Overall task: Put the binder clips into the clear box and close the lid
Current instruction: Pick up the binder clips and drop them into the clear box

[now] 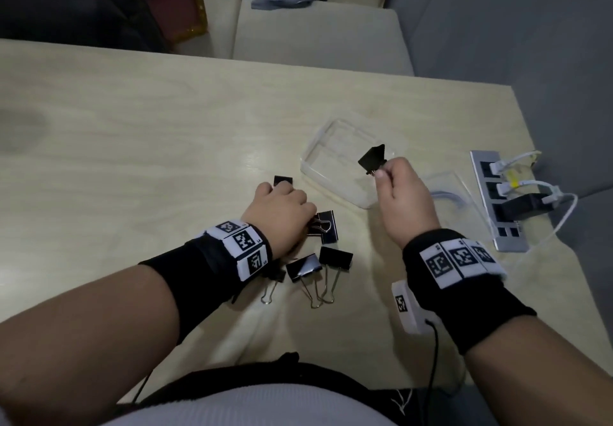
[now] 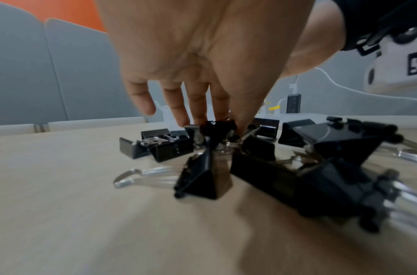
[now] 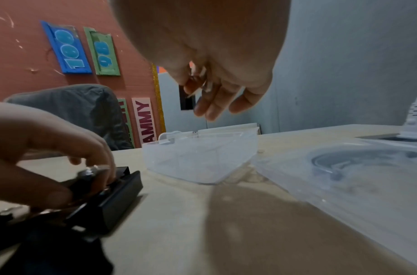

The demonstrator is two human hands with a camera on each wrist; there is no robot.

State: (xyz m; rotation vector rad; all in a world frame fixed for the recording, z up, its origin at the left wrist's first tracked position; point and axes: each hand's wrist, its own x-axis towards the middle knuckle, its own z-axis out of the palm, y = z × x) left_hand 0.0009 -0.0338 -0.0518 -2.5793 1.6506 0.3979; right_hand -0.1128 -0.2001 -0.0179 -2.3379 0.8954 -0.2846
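Observation:
My right hand point(image 1: 386, 173) pinches the wire handles of a black binder clip point(image 1: 372, 159) and holds it in the air above the near end of the clear box point(image 1: 326, 147), which stands open. The clear lid point(image 1: 464, 203) lies flat on the table to the right of that hand. My left hand point(image 1: 288, 203) reaches down into a cluster of several black binder clips point(image 1: 326, 226) and pinches the handles of one clip point(image 2: 218, 128). More clips point(image 1: 335, 258) lie loose near my left wrist. The clear box point(image 3: 200, 158) shows nothing inside in the right wrist view.
A silver power strip point(image 1: 497, 200) with white cables and a black plug sits along the table's right edge. The wooden table point(image 1: 132, 147) stretches to the left. A cushioned bench point(image 1: 318, 34) with a grey cloth stands beyond the far edge.

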